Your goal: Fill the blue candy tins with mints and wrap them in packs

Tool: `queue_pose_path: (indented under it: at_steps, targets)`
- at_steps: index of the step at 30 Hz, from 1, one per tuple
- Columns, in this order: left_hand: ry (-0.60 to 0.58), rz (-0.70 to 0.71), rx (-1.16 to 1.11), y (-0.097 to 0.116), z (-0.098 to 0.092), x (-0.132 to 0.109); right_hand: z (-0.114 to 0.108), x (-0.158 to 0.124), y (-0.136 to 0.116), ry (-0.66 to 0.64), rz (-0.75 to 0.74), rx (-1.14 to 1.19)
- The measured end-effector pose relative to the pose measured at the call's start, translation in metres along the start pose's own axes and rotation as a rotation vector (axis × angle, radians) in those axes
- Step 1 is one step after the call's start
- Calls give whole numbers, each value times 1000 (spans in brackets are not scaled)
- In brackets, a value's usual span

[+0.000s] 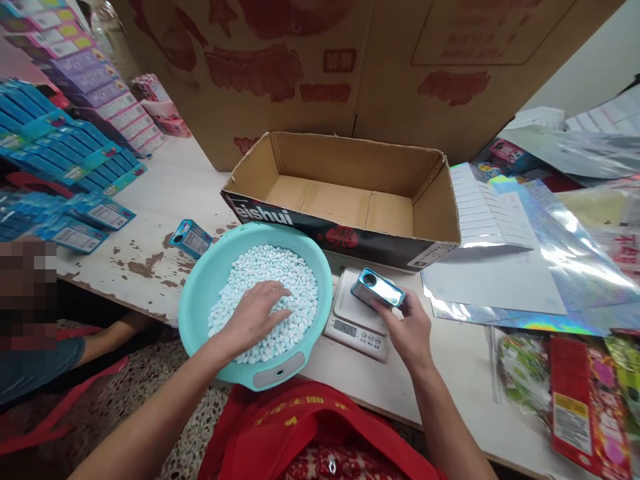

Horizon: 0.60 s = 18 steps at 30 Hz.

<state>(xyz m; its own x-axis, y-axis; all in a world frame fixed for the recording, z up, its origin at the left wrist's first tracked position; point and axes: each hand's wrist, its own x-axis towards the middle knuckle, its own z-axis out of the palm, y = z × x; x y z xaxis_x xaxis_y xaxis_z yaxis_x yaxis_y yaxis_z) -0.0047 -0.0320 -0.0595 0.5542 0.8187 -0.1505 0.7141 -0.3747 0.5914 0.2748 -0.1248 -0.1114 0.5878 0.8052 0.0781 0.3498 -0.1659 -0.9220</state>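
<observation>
The right hand (413,327) grips 1 blue box (379,290) over the scale (356,337), right of center; the left hand (255,312), loosely spread, is over white pellets (273,267) in the turquoise basin (197,293), lower left of center; 1 cardboard tray (343,160) sits mid-frame.

- Bare left forearm (173,400) slanting over the table's (457,363) near edge
- Left hand (255,313) palm down, fingers (273,288) loosely bent, thumb (280,317) apart
- Bare right forearm (445,413) crossing that edge, angled inward
- Right hand (413,330) gripping, thumb opposing fingers
</observation>
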Motion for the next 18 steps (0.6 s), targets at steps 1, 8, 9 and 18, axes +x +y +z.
queue_pose_path:
  at_steps: [1, 8, 9, 18]
  targets:
    - [22, 53, 16, 6, 0, 1, 0, 0, -5, 0, -16, -14]
    - [149, 471, -24, 70, -22, 10, 9, -9, -69, -239, -524, 88]
    - [129, 482, -38, 74, -27, 9, 13, -10, -74, -289, -577, 116]
    - [1035, -590, 158, -19, -122, -30, 24, 72, -51, 163, -806, -413]
